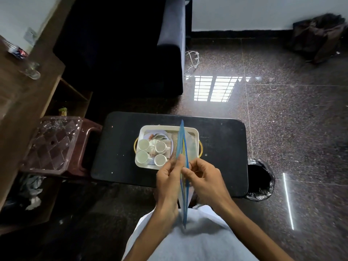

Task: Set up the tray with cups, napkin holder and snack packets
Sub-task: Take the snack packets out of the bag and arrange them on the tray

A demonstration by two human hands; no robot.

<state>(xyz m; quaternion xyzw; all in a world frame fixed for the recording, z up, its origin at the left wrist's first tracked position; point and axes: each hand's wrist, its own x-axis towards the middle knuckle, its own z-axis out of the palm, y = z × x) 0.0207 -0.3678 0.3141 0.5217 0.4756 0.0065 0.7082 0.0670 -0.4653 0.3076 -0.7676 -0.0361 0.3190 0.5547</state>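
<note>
Blue-edged and thin, the snack packet [183,140] stands edge-on to you in the air, its far end over the tray [160,126] and its near end down by your shirt [203,242]. Your left hand [168,178] grips it from the 9 o'clock side, fingers curled against that face. Your right hand [204,178] pinches it from the 3 o'clock side with thumb and fingertips. Both hands meet over the tray's 6 o'clock edge.

The white tray with gold handles sits in the middle of the black table [120,147]. Four white cups [143,144] stand upright in a two-by-two block on the tray's 9 o'clock half, handles pointing toward 3 o'clock. Just beside them toward 3 o'clock lies a tan woven piece [174,141], partly hidden by the packet; you cannot tell what it is.

A clear plastic stool [50,144] is at the table's 9 o'clock, a lined black bin [262,183] at its 4 o'clock, and a dark sofa [131,53] at 12 o'clock.
</note>
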